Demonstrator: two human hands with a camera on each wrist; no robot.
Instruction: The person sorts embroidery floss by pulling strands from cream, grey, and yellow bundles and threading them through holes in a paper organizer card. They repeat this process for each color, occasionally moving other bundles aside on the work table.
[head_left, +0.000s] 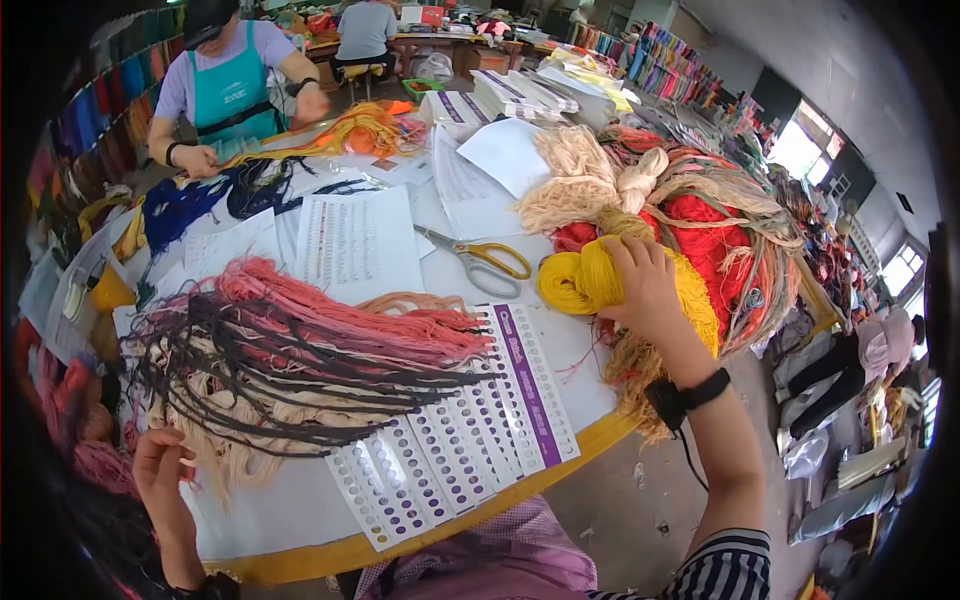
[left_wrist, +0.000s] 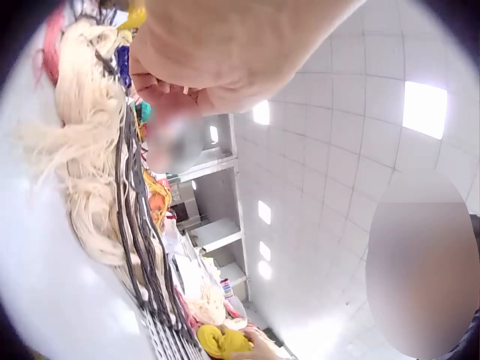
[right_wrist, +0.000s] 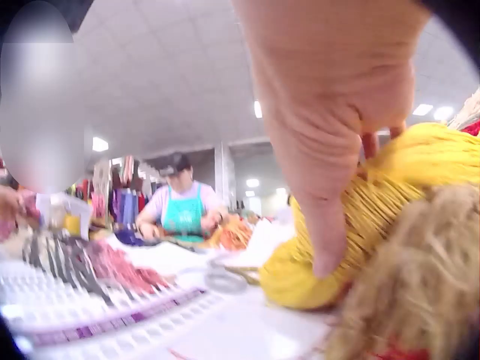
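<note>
The colour cards (head_left: 470,420) at the near edge of the table (head_left: 290,505) each carried a purple stripe with white lettering, too small to read. The printed sheet (head_left: 355,240) behind them showed rows of fine type, also illegible.

The yellow skein (head_left: 580,285) lay at the right side of the table, against the heap of red yarn (head_left: 715,235). Its long axis ran left to right, and its rounded looped end pointed left toward the scissors (head_left: 480,262). The right hand (head_left: 645,285) gripped it from above, fingers spread over the top and thumb pressed down its near side.

The left hand (head_left: 160,475) sat at the near left edge with fingers curled beside the ends of the cream strands (head_left: 230,455). Whether it pinched them I could not tell. Black strands (head_left: 250,390) lay across the cream ones, pointing right
</note>
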